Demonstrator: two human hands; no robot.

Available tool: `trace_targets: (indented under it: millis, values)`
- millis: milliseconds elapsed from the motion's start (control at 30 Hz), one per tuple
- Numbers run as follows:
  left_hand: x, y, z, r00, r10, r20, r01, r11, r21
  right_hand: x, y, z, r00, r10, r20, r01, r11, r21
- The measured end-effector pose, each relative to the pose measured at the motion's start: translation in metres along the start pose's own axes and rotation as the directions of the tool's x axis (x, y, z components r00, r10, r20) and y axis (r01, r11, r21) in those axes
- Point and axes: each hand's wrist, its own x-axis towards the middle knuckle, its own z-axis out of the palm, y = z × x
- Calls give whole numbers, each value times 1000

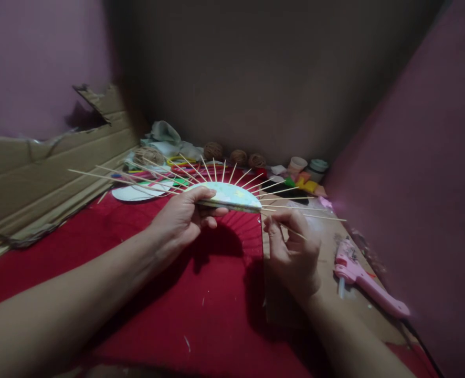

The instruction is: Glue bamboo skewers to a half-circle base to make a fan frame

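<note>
My left hand [193,212] grips a pale blue-green half-disc [232,194] with a yellowish pattern, thumb on top and fingers beneath. Several thin wooden sticks fan out from its curved edge, the longest ones reaching to the left and right. At the half-disc's right corner, my right hand [293,247] pinches another thin wooden stick [295,232] between thumb and fingers. That stick's upper end is close to the corner; whether it touches I cannot tell. Both hands are raised above a red cloth [217,315], which carries their shadows.
A pink glue gun [362,281] lies on a brown board [283,299] at the right. Balls of twine [238,157], cups [296,165] and coloured scraps line the back. A white oval piece [140,192] lies behind the left hand. Cardboard [51,173] stands along the left wall.
</note>
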Motion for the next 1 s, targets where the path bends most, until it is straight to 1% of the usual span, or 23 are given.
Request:
trace_targets:
  millis: [133,200,267,467,633,733,833,900,1000]
  values:
    - [0,1,0,1000,11,-6,-11,1000,0,-3,6,1,988,157,0,-157,985,73]
    - [0,2,0,1000,25,-1,-25,1000,2,-3,7,1,980,198,-12,-196,978,74]
    - [1,2,1,999,35,3,-35,999,6,-4,6,0,982,185,-31,-182,980,82]
    - [2,0,0,999,32,13,-32,999,28,-3,-3,0,998,45,-35,-40,992,116]
    - [2,-1,0,999,22,26,-23,999,31,-2,0,2,1000,22,-16,-20,994,104]
    - [2,-1,0,1000,25,14,-26,999,29,-2,3,2,999,36,2,-36,997,71]
    - [1,-1,1,999,39,18,-40,999,35,-3,4,2,997,81,15,-82,994,72]
    - [0,0,2,997,67,29,-69,996,49,-3,5,2,993,119,27,-121,988,91]
    - [-2,4,3,989,139,45,-142,987,70,-3,8,2,982,185,24,-187,977,106]
